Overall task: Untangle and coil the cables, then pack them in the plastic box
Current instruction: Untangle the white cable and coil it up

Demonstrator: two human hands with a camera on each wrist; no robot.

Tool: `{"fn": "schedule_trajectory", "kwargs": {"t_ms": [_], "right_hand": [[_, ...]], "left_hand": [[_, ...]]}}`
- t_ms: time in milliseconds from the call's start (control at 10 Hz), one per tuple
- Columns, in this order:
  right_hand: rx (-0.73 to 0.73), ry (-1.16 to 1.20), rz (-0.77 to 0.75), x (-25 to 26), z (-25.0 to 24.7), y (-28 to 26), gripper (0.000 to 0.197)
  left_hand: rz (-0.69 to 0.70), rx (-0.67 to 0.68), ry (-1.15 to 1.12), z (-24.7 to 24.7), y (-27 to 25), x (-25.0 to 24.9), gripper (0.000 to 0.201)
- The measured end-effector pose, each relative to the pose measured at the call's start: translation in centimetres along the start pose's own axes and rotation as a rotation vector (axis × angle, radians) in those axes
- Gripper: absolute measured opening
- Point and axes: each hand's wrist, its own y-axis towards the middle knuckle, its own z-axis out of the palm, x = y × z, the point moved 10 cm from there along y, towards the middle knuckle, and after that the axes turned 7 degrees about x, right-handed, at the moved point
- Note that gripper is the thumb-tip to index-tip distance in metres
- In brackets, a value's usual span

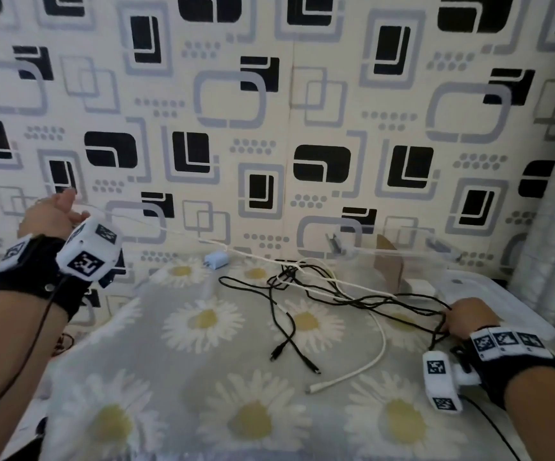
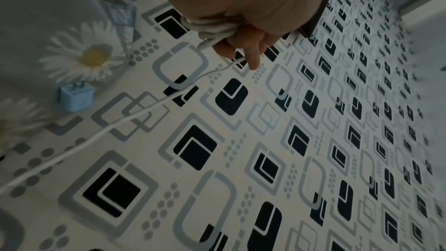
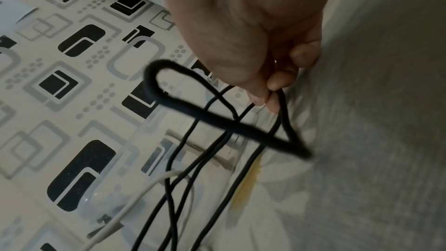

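My left hand (image 1: 53, 211) is raised at the far left and grips a white cable (image 1: 183, 235) wound in loops (image 2: 212, 28) round its fingers. The cable runs taut from it down to the tangle (image 1: 302, 277) of black and white cables on the daisy-print cloth (image 1: 129, 344). My right hand (image 1: 465, 316) rests low at the right and pinches a black cable (image 3: 282, 114) between thumb and fingers. A clear plastic box (image 1: 402, 257) stands at the back right against the wall. Another white cable (image 1: 369, 364) lies loose near the front.
A light blue charger plug (image 1: 215, 260) lies at the back of the cloth near the wall. Two black cable ends (image 1: 296, 357) trail toward the front. The box's clear lid (image 1: 502, 304) lies at the right, behind my right hand. Patterned wallpaper (image 1: 269, 111) fills the background.
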Motion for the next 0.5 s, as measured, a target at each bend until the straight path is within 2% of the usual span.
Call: {"fn": "schedule_trajectory", "kwargs": {"t_ms": [100,200,300,400,500], "right_hand": [[-0.011,-0.011,0.001,-0.3,0.4,1.3,0.020],[-0.035,-0.104,-0.060,0.4,0.4,3.5,0.021],[0.100,0.023,-0.098,4.8,-1.3,-3.7,0.027],[0.083,0.148,-0.133,7.3,-2.4,-6.4,0.017],[-0.179,0.455,-0.348,12.7,-6.1,-11.1,0.010]], "left_hand": [[0.076,-0.080,0.002,-2.2,0.5,-0.8,0.031],[0.059,0.005,0.019,-1.1,-0.1,-0.7,0.037],[0.040,0.068,0.038,-0.2,-0.8,-0.2,0.045],[0.066,0.096,0.043,0.9,-1.6,-0.2,0.044],[0.027,0.150,0.062,2.7,-3.1,-0.3,0.052]]}}
